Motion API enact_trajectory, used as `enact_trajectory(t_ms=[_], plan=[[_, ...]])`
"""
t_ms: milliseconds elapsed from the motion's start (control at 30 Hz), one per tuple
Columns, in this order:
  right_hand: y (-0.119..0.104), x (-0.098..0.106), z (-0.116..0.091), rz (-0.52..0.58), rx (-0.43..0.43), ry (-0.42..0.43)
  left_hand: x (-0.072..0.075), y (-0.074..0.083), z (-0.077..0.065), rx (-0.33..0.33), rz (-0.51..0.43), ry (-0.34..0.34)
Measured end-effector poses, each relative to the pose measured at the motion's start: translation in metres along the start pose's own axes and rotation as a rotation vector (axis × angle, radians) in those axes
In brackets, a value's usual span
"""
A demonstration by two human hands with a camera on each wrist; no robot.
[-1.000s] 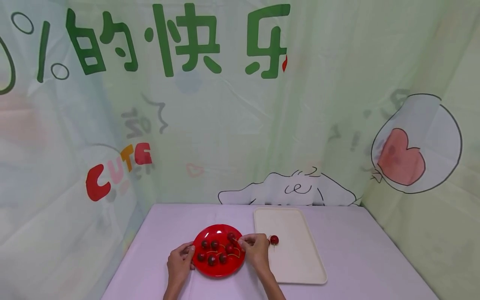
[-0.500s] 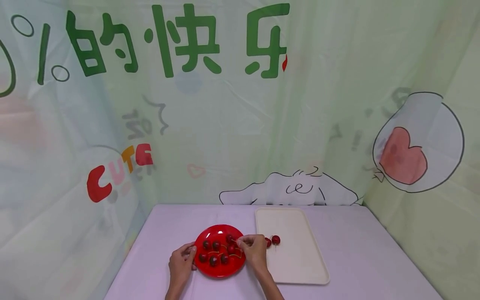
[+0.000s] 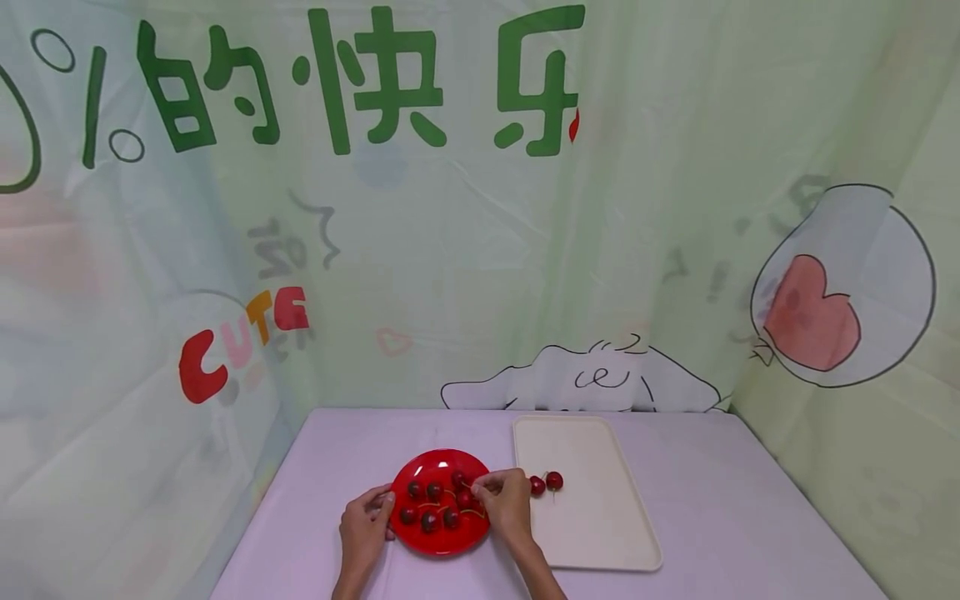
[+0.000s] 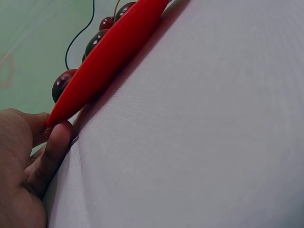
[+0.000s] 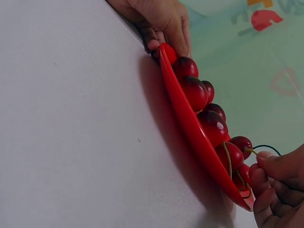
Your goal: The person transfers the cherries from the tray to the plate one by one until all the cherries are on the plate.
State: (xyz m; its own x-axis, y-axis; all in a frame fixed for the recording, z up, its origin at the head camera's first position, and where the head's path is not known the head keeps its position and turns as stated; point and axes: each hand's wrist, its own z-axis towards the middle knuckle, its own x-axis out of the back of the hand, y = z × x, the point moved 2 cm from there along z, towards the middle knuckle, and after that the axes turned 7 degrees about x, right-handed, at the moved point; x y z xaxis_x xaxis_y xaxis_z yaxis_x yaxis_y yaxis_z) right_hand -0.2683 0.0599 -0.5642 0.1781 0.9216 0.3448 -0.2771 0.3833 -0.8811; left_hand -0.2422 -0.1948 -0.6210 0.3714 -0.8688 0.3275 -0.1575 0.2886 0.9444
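In the head view, a round red plate (image 3: pixel 442 545) holds several dark red cherries with green stems. My left hand (image 3: pixel 363 529) grips the plate's left rim; in the left wrist view, the thumb and fingers (image 4: pixel 60 137) pinch that edge. At the plate's right side, my right hand (image 3: pixel 508 508) pinches the stem of one cherry (image 5: pixel 241 143) between thumb and fingertips. That cherry sits among the others at plate level; whether it touches the plate is hidden. More cherries with curved stems lie just below those fingers in the right wrist view.
To the right of the plate lies a cream rectangular tray (image 3: pixel 592 525), bearing a cherry (image 3: pixel 537 487) and another cherry (image 3: pixel 554 481) near its left side. A pale lilac cloth (image 3: pixel 712 517) covers the table. Printed curtains (image 3: pixel 480 250) stand behind and at both sides.
My right hand has shifted slightly left and now shows more of the nearer cherry on the tray. It keeps its pinch on the stem. The left hand stays on the plate's rim.
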Motion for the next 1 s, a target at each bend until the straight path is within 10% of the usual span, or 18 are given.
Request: enact_trajectory(t_ms=[1000], plan=[[-0.011,0.021,-0.004,-0.076,0.021,0.025,-0.001,-0.001,0.000,0.023,0.026,0.002]])
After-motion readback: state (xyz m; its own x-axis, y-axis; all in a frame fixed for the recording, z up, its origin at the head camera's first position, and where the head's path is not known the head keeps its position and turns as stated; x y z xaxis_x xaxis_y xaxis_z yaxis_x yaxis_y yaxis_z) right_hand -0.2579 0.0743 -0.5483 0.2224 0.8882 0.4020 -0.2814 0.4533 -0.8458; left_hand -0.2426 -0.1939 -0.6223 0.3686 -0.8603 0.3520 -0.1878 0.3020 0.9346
